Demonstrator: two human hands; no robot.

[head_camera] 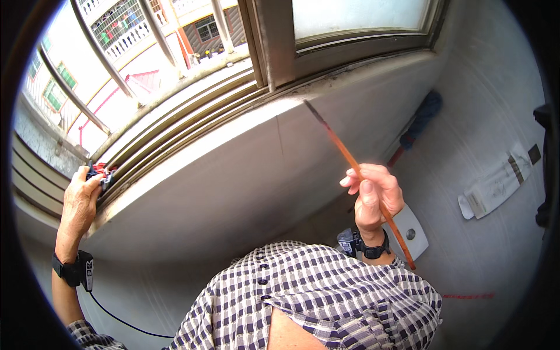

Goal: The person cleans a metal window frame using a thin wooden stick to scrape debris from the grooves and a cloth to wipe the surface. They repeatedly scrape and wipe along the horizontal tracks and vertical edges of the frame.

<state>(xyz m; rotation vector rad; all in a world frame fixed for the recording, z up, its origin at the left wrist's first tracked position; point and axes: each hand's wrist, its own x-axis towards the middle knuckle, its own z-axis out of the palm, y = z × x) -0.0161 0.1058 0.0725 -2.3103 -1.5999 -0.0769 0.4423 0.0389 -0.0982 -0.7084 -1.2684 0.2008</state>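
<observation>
My left hand [81, 197] is at the left end of the window sill, its fingers pressed on a bunched red and dark blue cloth [103, 175] in the metal sliding track [175, 118]. My right hand [377, 192] holds a long, thin, brown wooden-handled brush [343, 148] between thumb and fingers. The brush slants up to the left, its dark, narrow tip over the sill edge near the window frame; whether it touches there I cannot tell.
Metal bars [151, 35] stand outside the open part of the window. A frosted pane [358, 17] fills the right part. A blue duster [422, 118] leans by the right wall, near a white packet [496, 183]. A black cable [127, 326] runs from the left wrist device [78, 269].
</observation>
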